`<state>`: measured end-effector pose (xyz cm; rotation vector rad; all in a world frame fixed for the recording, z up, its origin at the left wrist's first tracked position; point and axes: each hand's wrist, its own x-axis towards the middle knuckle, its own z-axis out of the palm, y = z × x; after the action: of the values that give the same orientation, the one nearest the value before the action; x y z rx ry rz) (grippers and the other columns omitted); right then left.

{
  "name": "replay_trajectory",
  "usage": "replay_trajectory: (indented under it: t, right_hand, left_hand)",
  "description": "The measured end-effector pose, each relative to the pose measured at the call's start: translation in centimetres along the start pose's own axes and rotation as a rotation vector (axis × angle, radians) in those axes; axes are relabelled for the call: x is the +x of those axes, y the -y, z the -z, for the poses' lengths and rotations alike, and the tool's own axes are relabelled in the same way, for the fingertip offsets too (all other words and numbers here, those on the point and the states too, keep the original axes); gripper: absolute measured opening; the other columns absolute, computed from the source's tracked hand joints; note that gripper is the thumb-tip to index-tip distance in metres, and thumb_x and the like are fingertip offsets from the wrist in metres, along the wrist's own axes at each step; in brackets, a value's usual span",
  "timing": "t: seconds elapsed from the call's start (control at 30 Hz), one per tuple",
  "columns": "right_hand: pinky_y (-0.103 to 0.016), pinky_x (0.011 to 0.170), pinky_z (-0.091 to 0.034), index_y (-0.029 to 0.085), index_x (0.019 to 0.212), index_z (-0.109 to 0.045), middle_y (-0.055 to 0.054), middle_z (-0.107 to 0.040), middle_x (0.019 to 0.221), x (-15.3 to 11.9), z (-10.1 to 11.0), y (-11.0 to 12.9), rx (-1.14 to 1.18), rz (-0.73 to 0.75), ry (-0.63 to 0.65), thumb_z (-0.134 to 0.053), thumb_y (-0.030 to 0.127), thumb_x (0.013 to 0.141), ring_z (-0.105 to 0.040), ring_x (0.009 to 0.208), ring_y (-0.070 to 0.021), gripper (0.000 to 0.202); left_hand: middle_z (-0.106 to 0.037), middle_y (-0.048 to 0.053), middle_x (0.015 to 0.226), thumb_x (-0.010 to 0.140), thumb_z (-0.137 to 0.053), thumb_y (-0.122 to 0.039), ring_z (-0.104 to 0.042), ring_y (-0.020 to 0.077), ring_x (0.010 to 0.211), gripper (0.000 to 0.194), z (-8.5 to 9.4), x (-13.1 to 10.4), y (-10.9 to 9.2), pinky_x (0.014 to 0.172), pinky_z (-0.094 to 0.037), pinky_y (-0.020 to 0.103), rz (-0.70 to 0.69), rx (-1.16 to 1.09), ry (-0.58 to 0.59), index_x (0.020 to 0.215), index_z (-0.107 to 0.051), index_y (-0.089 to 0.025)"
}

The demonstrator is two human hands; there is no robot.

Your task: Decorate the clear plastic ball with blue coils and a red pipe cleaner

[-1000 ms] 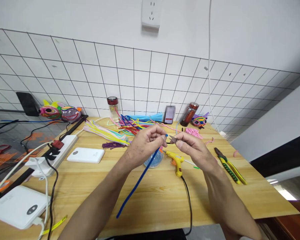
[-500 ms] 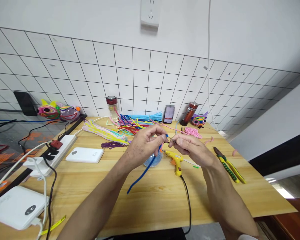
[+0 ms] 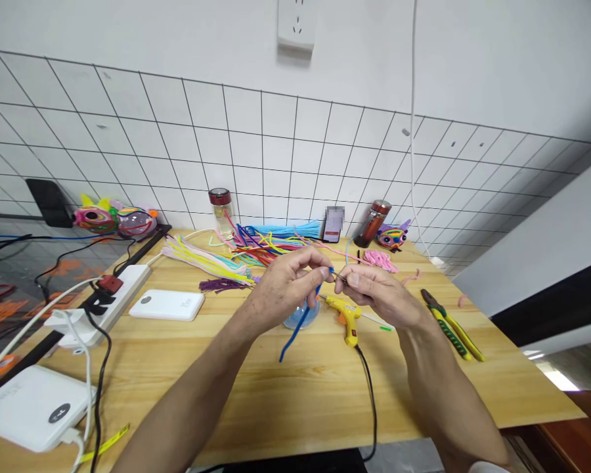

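A blue pipe cleaner point(image 3: 295, 334) is pinched between the thumb and fingers of my left hand point(image 3: 293, 279), its free end hanging down towards the table. My right hand point(image 3: 374, 289) is closed on a thin dark metal tool point(image 3: 340, 277), perhaps tweezers. Its tip meets the blue end at my left fingertips; whether it grips that end I cannot tell. Below my hands sits a clear bluish ball point(image 3: 298, 318), partly covered by my left hand and the pipe cleaner. A yellow glue gun point(image 3: 347, 316) lies just under my right hand.
Pliers point(image 3: 450, 325) lie at the right. Behind my hands are bundled pipe cleaners point(image 3: 295, 230), a glass bottle point(image 3: 221, 210), a phone point(image 3: 331, 225) and a red-brown flask point(image 3: 373, 225). A power bank point(image 3: 167, 305) and power strip point(image 3: 123, 295) are at the left.
The hanging end of the blue pipe cleaner has swung to the right and slightly up. Both hands have stayed nearly in place, still holding the same things.
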<state>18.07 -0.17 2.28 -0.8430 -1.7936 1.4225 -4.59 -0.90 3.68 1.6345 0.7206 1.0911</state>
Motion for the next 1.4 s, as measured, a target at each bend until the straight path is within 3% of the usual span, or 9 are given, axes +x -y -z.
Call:
replay_trajectory:
  t: [0.37,0.77,1.13,1.4]
  right_hand:
    - [-0.029,0.054,-0.016,0.017,0.098,-0.073,0.006,-0.039,0.066,-0.2,0.47,-0.52,-0.059,0.013,-0.001,-0.066,0.065,0.099,-0.023,0.058,-0.0109,0.048]
    - [-0.028,0.06,-0.028,0.019,0.09,-0.068,0.004,-0.045,0.071,-0.22,0.01,0.04,-0.125,0.063,-0.093,-0.071,0.066,0.095,-0.034,0.063,-0.0122,0.047]
    - [-0.029,0.063,-0.037,0.021,0.089,-0.065,0.001,-0.052,0.078,-0.2,-0.42,0.04,-0.234,0.127,-0.17,-0.069,0.067,0.096,-0.046,0.071,-0.0152,0.047]
    - [-0.028,0.063,-0.037,0.021,0.09,-0.066,0.002,-0.054,0.079,-0.24,-0.52,-0.18,-0.355,0.198,-0.212,-0.064,0.053,0.102,-0.048,0.071,-0.0146,0.034]
  left_hand:
    - [-0.062,-0.005,0.066,0.092,-0.067,-0.031,-0.056,0.0066,0.047,0.014,0.06,-0.07,-0.06,0.047,-0.045,0.019,-0.005,-0.001,0.003,0.092,-0.065,-0.017]
    - [-0.06,-0.006,0.06,0.089,-0.069,-0.029,-0.057,0.008,0.047,0.013,0.03,-0.06,0.07,0.048,-0.045,0.018,0.023,-0.004,-0.01,0.091,-0.066,-0.017]
    - [-0.064,-0.005,0.067,0.084,-0.07,-0.023,-0.058,0.0063,0.047,0.009,0.05,-0.06,-0.14,0.045,-0.046,0.017,0.042,-0.031,-0.022,0.088,-0.065,-0.016]
    - [-0.069,-0.004,0.071,0.083,-0.07,-0.023,-0.058,0.0058,0.046,0.013,-0.16,-0.08,-0.21,0.043,-0.045,0.017,0.073,-0.065,-0.024,0.092,-0.063,-0.016]
